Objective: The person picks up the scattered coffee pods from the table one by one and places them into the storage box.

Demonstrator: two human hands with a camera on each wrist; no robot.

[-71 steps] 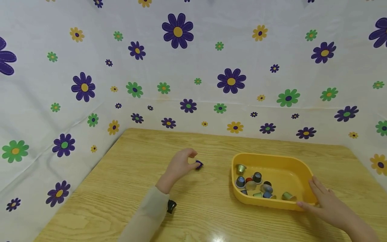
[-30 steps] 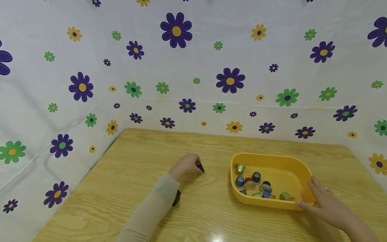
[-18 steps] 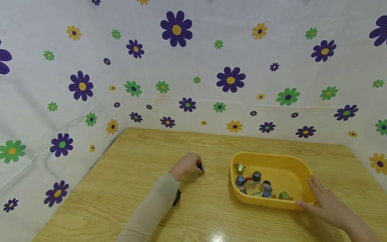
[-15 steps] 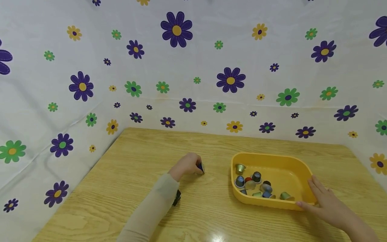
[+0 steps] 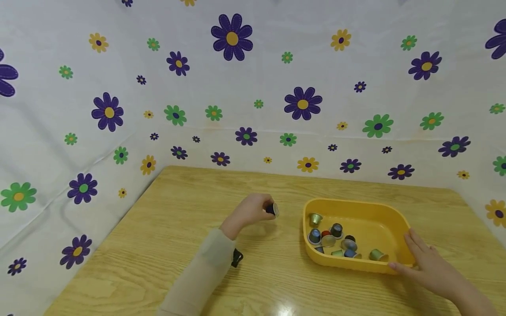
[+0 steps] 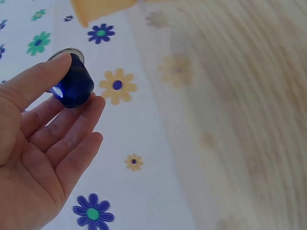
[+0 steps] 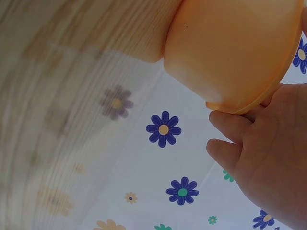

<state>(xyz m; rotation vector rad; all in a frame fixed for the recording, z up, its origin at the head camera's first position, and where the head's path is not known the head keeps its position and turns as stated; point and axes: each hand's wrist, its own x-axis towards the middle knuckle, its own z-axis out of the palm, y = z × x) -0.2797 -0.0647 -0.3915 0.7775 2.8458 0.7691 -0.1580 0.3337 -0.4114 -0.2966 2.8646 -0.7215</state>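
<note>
My left hand (image 5: 249, 212) is raised a little over the table, left of the yellow bin (image 5: 357, 206). Between thumb and fingers it pinches a dark blue coffee capsule (image 6: 76, 86); in the head view the capsule's pale foil lid faces right. My right hand (image 5: 432, 267) rests at the bin's near right corner. Its thumb touches the front rim, and its fairly straight fingers (image 7: 230, 125) lie against the right side. Inside the bin, toward its left and front, are several coffee capsules, among them a green one (image 5: 315, 219) and a blue one (image 5: 314, 236).
A light wood table (image 5: 189, 202) lies under everything, with a white flower-print cloth (image 5: 269, 79) behind it and at both sides. A small black piece (image 5: 236, 258) shows beside the left sleeve (image 5: 201, 274).
My left hand first reached to the blue capsule on the table, then took hold of it and lifted it slightly up and right. The right hand and the bin have stayed put.
</note>
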